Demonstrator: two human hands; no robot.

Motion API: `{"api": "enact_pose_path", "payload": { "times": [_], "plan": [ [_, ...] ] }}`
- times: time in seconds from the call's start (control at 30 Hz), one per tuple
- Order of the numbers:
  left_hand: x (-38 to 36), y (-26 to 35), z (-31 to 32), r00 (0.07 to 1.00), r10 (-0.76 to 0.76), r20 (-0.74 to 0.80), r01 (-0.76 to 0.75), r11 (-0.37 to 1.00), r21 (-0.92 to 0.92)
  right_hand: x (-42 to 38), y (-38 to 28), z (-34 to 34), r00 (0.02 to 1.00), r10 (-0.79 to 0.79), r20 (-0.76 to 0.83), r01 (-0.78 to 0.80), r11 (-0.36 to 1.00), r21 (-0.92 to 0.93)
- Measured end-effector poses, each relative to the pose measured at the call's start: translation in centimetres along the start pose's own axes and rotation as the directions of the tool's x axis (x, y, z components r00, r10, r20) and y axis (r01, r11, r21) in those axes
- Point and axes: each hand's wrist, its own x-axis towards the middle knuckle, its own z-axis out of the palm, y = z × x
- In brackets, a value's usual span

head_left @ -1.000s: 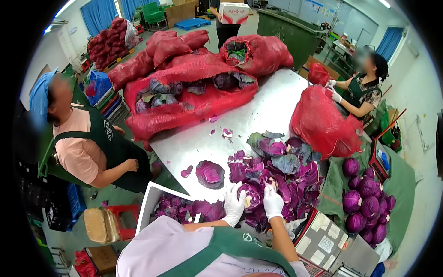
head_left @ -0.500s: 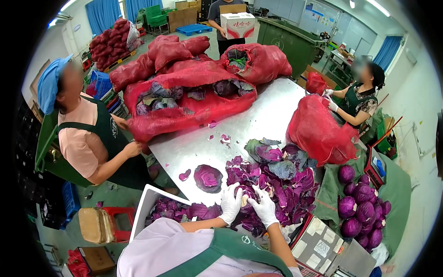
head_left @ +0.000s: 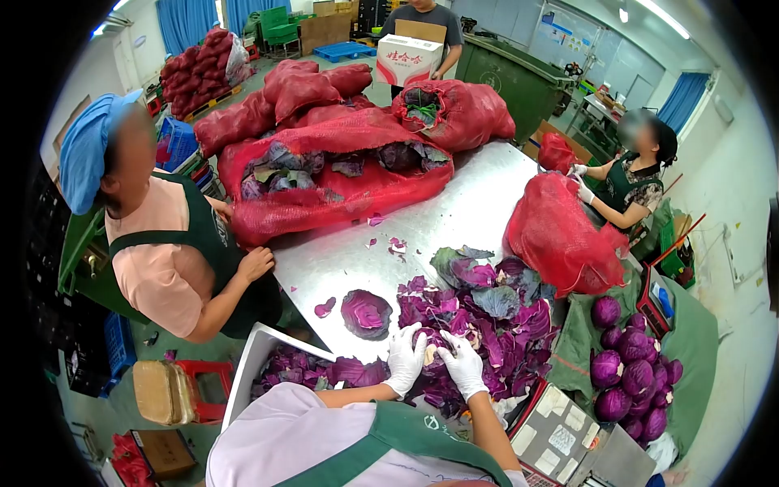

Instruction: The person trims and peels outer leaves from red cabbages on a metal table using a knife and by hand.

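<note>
Between my two gloved hands is a red cabbage [head_left: 432, 342], its pale cut stem facing up. My left hand [head_left: 405, 359] curls round its left side, and my right hand [head_left: 463, 364] grips it from the right with the fingertips near the stem. Around and under it spreads a heap of torn purple leaves [head_left: 519, 333]. One cupped outer leaf [head_left: 366, 314] lies on the metal table [head_left: 341, 280], left of the heap. A white bin [head_left: 243, 369] with more leaves stands by my left forearm.
Red mesh sacks of cabbages [head_left: 341, 211] fill the table's far side; another sack [head_left: 552, 235] lies right. Peeled cabbages [head_left: 637, 377] are piled on green cloth beside a scale [head_left: 560, 430]. Co-workers stand left [head_left: 187, 252] and right [head_left: 637, 183]; a person behind carries a carton [head_left: 408, 58].
The person at the back has moved right with the carton. The left co-worker has shifted closer to the table's edge. My hands stay almost in place on the cabbage.
</note>
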Motion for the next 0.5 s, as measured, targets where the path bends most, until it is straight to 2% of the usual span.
{"api": "enact_pose_path", "payload": {
  "times": [0.4,0.5],
  "plan": [
    [0.00,0.03,-0.04,1.000,0.019,-0.015,-0.019,1.000,-0.016,-0.28,-0.13,0.08,0.998,0.058,0.003,-0.058,0.998,0.025],
    [-0.12,-0.20,0.20,0.999,0.037,-0.027,-0.037,0.999,-0.014,-0.49,0.48,0.41,0.999,0.031,-0.019,-0.030,0.999,0.025]
  ]
}}
